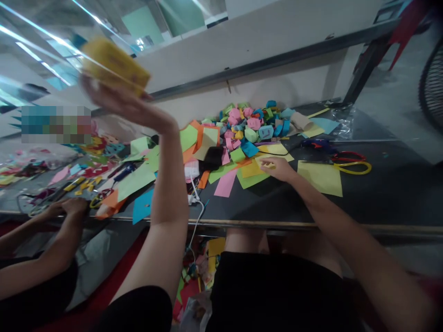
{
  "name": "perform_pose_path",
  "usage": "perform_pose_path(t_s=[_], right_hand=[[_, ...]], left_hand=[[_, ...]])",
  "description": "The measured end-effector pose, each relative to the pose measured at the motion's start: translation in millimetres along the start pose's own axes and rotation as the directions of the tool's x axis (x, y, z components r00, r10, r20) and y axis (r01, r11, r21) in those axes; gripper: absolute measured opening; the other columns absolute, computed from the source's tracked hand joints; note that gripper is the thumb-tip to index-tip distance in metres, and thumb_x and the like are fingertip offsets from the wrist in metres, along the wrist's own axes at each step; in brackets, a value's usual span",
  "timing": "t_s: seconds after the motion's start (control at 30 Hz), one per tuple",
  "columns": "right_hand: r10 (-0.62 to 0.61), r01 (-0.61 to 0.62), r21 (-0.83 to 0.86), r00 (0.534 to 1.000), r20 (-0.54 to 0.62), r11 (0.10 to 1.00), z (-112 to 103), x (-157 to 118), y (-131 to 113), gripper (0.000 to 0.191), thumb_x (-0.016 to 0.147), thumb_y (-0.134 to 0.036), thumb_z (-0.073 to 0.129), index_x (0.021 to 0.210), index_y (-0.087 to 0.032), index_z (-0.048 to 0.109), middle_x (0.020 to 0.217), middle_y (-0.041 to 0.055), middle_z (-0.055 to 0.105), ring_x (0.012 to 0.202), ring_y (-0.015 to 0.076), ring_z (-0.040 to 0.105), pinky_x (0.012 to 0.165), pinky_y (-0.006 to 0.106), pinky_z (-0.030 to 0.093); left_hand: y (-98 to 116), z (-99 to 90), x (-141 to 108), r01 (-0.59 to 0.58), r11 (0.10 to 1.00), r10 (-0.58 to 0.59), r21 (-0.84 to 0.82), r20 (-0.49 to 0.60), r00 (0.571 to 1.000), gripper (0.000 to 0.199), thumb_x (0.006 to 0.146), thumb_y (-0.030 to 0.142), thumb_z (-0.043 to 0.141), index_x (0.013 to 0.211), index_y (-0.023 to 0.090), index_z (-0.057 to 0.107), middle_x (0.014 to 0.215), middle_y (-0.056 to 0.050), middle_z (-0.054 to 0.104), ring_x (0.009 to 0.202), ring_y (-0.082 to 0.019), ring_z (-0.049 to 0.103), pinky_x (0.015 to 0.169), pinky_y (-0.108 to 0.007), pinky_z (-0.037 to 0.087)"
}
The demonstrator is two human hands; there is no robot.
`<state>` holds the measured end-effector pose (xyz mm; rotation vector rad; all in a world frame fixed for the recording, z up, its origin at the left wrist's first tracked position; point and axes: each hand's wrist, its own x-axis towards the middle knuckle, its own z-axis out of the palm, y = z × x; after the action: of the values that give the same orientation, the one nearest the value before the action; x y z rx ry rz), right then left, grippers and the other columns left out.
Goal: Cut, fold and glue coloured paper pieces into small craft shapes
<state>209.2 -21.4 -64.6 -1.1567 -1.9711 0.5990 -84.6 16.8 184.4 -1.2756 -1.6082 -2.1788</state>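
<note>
Our left hand (119, 102) grips a yellow block (112, 64), likely light, best cupped beneath; our right hand (279, 168), loosely spread, touches paper (249, 169).

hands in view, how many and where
4: left hand raised against a yellow block, right hand over yellow paper, and a co-worker's two hands close together by the table edge. Others may be hidden.

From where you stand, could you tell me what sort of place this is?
Probably a small craft workshop: coloured paper sheets, scissors and a heap of small folded or cut pieces lie on a long table.
</note>
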Motion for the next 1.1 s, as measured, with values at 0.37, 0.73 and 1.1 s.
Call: perform_pose_path(t_s=[0.37,0.73,1.1], right_hand=[[-0.076,0.078,0.024,0.994,-0.080,0.997,2,-4,0,0.034,0.095,-0.045,0.055,0.100,-0.022,0.080,0.111,0.0090,0.080,0.106,0.0274,0.074,0.098,0.041,0.055],[0.041,-0.043,-0.012,0.989,-0.140,0.999,-2,-4,4,0.037,0.094,-0.044,0.054,0.089,-0.019,0.080,0.101,0.0108,0.081,0.096,0.0270,0.075,0.086,0.037,0.056],[0.117,-0.114,0.026,0.969,-0.217,0.993,-6,-4,5,0.050,0.095,-0.056,0.047,0.082,-0.020,0.080,0.087,0.0084,0.081,0.076,0.0222,0.073,0.067,0.030,0.051]], left_hand=[[-85,66.6,-33,-0.360,0.817,-0.101,0.451,0.725,0.681,0.041,0.092,0.023,0.061,0.132,0.016,0.063,0.154,-0.011,0.052,0.143,-0.029,0.044,0.124,-0.050,0.032],[-82,42.8,-46,-0.503,0.803,-0.014,0.318,0.855,0.519,0.029,0.090,0.031,0.053,0.098,0.018,0.078,0.106,-0.011,0.077,0.111,-0.027,0.067,0.108,-0.038,0.046],[-105,38.8,-118,-0.624,0.775,-0.109,0.096,0.994,0.018,0.052,0.085,0.041,0.071,0.133,0.020,0.068,0.142,-0.012,0.066,0.130,-0.031,0.062,0.111,-0.036,0.046]])
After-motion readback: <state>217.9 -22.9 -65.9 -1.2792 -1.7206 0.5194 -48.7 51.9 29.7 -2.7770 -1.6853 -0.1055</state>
